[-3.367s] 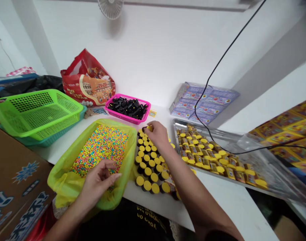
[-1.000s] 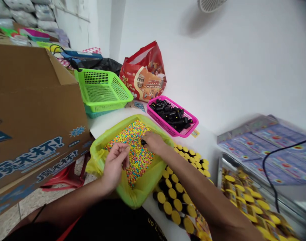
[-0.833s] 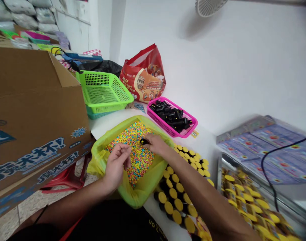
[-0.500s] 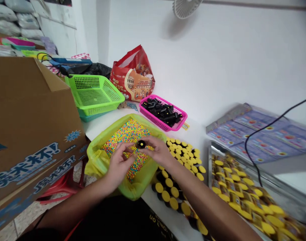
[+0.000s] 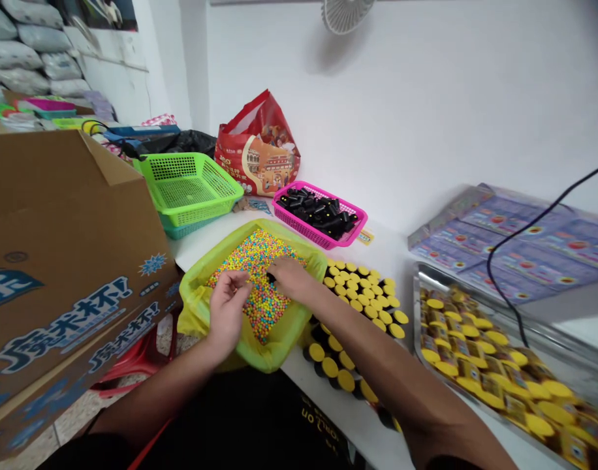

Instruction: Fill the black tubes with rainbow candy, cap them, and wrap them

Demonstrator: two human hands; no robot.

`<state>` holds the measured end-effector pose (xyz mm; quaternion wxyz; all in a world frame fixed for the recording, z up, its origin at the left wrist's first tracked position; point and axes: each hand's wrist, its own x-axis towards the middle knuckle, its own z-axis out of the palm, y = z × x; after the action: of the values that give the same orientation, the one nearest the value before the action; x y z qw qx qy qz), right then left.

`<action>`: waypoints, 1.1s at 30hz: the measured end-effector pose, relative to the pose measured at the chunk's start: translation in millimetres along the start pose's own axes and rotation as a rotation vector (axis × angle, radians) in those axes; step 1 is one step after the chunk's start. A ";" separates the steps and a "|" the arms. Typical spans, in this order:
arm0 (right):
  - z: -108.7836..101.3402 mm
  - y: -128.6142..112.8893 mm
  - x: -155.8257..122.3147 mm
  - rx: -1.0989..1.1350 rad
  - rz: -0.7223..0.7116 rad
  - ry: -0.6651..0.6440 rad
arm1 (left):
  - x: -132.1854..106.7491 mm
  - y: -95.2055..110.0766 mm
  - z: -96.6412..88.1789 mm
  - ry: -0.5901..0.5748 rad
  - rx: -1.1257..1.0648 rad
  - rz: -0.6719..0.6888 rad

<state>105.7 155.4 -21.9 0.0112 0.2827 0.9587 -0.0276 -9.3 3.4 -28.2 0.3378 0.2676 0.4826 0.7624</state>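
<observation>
A tray lined with yellow-green plastic (image 5: pixel 196 303) holds many small multicoloured candy beads (image 5: pixel 252 261). My right hand (image 5: pixel 289 277) rests on the beads with its fingers closed round a small black tube, only the tube's dark end showing at the fingertips. My left hand (image 5: pixel 228 310) hovers over the near side of the beads, fingers curled and pinched together; what they hold, if anything, is hidden. To the right of the tray stand several black tubes with yellow caps (image 5: pixel 362 294).
A pink basket (image 5: pixel 352 235) of black tubes sits behind the tray, with a green basket (image 5: pixel 191 189) and a red bag (image 5: pixel 257 153) further left. A cardboard box (image 5: pixel 64 261) stands at left. A metal tray (image 5: pixel 419 287) of labelled yellow-capped tubes lies at right, with a black cable above it.
My right hand took a tube from the capped rows, raised it over the candy tray, and has now lowered it into the beads. My left hand stayed over the tray. The view swung left.
</observation>
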 end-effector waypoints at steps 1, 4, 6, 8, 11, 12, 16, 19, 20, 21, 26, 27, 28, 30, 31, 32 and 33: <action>-0.4 -0.6 2.1 0.025 -0.003 0.001 | 0.7 -1.1 -0.6 -0.001 -0.002 -0.007; -3.5 0.0 -1.4 0.093 0.025 0.026 | 2.9 -4.9 -3.4 -0.016 0.003 -0.016; -6.0 0.6 -11.8 0.220 0.067 0.110 | 3.7 -6.4 -4.9 -0.049 0.042 -0.006; -8.5 -1.4 -26.8 0.437 0.090 0.248 | 3.4 -5.3 -4.6 -0.107 0.126 0.027; -12.3 -11.0 -51.2 0.686 0.047 0.411 | 0.1 2.1 1.1 -0.239 0.284 0.119; -13.1 -15.6 -58.3 0.710 0.023 0.437 | -1.5 5.3 4.3 -0.297 0.312 0.147; -13.6 -35.3 -78.9 0.685 0.000 0.519 | -6.5 15.6 17.5 -0.445 0.294 0.179; -20.6 -40.8 -93.6 0.630 0.035 0.494 | -7.3 21.4 20.8 -0.472 0.231 0.062; -26.2 -37.4 -100.8 0.621 0.063 0.466 | -6.7 23.5 20.3 -0.481 0.211 -0.017; -33.2 -30.5 -110.1 0.623 0.108 0.443 | -5.3 25.4 19.3 -0.480 0.200 -0.106; -63.7 36.7 -198.6 0.592 0.589 0.443 | 7.5 25.9 13.7 -0.483 0.455 -0.218; -64.0 47.7 -221.3 0.537 0.686 0.406 | 8.7 24.3 12.7 -0.531 0.533 -0.192; -61.6 55.6 -243.0 0.471 0.770 0.353 | 9.0 22.6 11.7 -0.567 0.587 -0.171; -48.9 62.9 -279.2 0.341 0.927 0.239 | 7.4 20.2 10.8 -0.582 0.642 -0.152; -39.6 63.3 -292.7 0.302 0.992 0.184 | 6.1 19.6 11.2 -0.559 0.646 -0.143; -29.2 62.3 -303.1 0.289 1.039 0.131 | 4.8 19.2 12.3 -0.526 0.641 -0.133; -18.3 60.4 -310.5 0.297 1.064 0.081 | 3.5 18.9 14.0 -0.496 0.630 -0.121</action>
<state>399.2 39.1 5.1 -0.0533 0.7276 0.6690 -0.1420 -6.1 8.1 -5.1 0.3898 0.5048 0.6114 0.4684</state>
